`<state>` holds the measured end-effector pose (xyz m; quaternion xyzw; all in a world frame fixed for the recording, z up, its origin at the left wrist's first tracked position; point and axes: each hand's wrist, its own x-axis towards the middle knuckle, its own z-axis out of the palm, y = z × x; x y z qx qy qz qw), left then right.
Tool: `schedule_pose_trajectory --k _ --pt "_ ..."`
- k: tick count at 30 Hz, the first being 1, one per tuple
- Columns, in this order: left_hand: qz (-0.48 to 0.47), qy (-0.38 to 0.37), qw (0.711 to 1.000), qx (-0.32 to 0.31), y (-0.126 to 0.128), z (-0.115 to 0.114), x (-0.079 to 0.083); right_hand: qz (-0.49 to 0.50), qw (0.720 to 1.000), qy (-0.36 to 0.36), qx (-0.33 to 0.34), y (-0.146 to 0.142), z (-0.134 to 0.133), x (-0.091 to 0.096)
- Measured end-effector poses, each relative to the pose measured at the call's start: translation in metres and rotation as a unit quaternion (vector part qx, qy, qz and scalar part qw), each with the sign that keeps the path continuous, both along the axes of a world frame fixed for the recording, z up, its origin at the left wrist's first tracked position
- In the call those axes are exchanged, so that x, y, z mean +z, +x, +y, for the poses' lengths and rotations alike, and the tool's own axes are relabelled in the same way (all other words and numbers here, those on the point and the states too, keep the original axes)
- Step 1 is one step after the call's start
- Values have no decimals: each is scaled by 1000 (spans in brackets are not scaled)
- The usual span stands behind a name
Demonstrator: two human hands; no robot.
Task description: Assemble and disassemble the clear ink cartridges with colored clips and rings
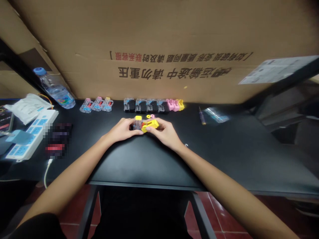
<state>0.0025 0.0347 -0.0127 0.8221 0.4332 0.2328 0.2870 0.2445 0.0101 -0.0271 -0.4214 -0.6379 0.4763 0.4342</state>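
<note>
The left hand (122,129) pinches a clear case (138,125); the right (166,132) pinches a yellow part (154,123). Two rings (151,116) lie at its twelve o'clock.

I see a yellow plastic piece (154,124) in the right hand (167,134), with boxy clear-and-black plastic bodies (152,106) and pink plastic pieces (173,105) beyond.

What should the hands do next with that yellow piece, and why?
Perhaps the right hand should ease the yellow piece squarely onto the clear body: the left hand grips that body, and the piece appears angled against it.
</note>
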Motion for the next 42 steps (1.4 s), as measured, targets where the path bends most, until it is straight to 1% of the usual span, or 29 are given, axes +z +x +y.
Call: schedule_pose_trajectory --k 3,7,22,31,34,37,42 --pt "-4 -8 1000 -5 0 0 1 0 1000 5 2 -1 0 0" --pt "2 -12 1000 4 1 0 1 2 1000 11 2 -2 -1 -1" --pt "-10 -22 1000 5 2 -1 2 8 1000 5 -24 -6 -3 1" --pt "-17 -16 1000 12 1 0 -3 3 999 9 -36 -7 -4 1" --pt "-50 -34 998 4 2 0 -5 14 999 4 -38 -8 -3 2" --pt "-104 -65 992 -18 5 0 -6 35 998 -22 -38 -8 -2 3" --pt "-163 -103 981 -24 10 -4 -2 58 996 -52 -48 -8 -1 4"
